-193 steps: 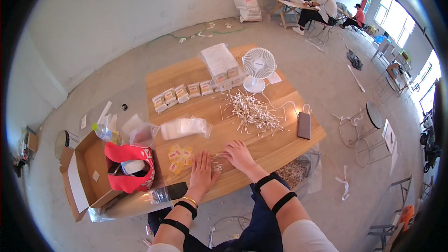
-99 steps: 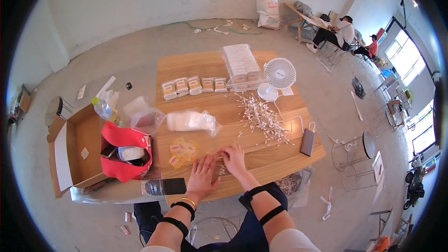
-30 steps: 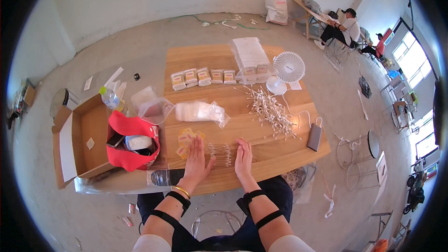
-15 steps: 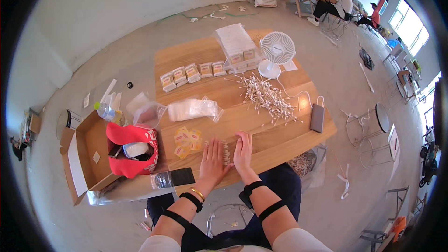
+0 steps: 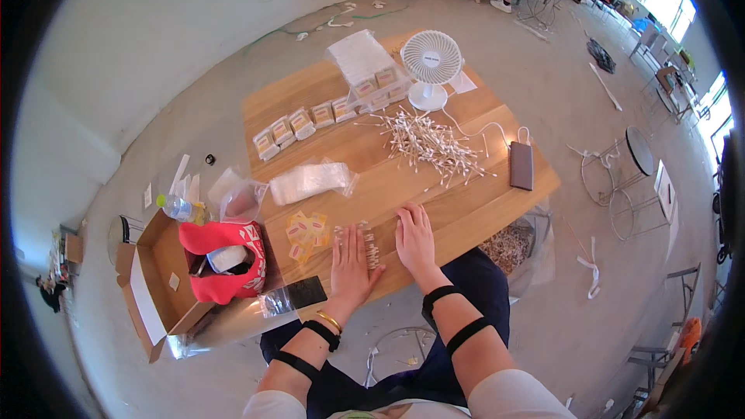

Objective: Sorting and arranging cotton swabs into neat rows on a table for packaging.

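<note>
My left hand [image 5: 353, 268] lies flat on the wooden table [image 5: 481, 213], its fingers stretched and close together. Beside and partly under it is a small row of cotton swabs [image 5: 371, 244], whose far side the fingers partly hide. My right hand [image 5: 417, 244] rests palm-down to the right, apart from the row, with nothing seen in it. Just left of my left hand are several yellow-and-white paper cards [image 5: 307, 233]. Farther off spreads a big loose heap of cotton swabs [image 5: 434, 146].
Small filled packs [image 5: 301, 124] line the far left, near a clear bin [image 5: 380, 93] and a white fan [image 5: 431, 62]. Plastic bags [image 5: 310, 182] lie mid-left. A grey power bank [image 5: 521, 165] sits right. A red bag [image 5: 252, 279] and cardboard box [image 5: 147, 295] are left.
My right hand has drawn away from the swab row to the right and turned palm-down. My left hand stays beside the row. The whole view has shifted slightly.
</note>
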`<state>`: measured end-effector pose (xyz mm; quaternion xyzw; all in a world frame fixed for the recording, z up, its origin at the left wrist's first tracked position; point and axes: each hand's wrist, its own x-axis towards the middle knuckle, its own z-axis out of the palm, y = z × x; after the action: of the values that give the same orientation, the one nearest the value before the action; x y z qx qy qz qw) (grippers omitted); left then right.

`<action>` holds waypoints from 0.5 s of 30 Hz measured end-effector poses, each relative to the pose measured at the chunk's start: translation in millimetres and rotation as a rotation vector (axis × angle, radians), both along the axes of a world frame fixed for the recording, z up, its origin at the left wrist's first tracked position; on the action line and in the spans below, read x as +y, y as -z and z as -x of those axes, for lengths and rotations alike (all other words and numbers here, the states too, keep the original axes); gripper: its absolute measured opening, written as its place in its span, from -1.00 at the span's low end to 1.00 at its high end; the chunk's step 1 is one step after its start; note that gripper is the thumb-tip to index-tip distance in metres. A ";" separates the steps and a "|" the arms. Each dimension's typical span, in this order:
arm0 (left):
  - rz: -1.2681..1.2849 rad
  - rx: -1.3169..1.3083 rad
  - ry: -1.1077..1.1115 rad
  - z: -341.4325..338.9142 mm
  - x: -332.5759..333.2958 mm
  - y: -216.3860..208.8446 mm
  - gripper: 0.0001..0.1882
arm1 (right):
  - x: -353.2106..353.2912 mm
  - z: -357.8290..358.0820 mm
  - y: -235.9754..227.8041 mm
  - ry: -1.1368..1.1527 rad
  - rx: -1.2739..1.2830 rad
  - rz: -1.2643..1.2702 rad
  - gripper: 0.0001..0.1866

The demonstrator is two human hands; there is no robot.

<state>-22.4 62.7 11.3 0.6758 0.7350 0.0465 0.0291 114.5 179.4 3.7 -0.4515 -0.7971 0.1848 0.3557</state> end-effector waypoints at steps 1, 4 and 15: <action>0.007 0.006 0.007 -1.4 -2.3 -0.9 0.00 | -0.8 0.4 -0.1 -0.005 0.007 -0.001 -0.77; 0.038 -0.011 0.020 -5.8 -9.8 -2.2 -0.01 | -0.4 -0.2 0.5 -0.004 0.024 -0.007 -0.76; 0.068 -0.031 0.024 -14.5 -25.0 -1.9 0.02 | -0.1 0.1 1.6 0.004 0.016 -0.007 -0.75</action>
<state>-7.9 37.7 13.2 0.6823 0.7276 0.0315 0.0641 114.4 179.3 2.1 -0.4505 -0.7939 0.1848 0.3642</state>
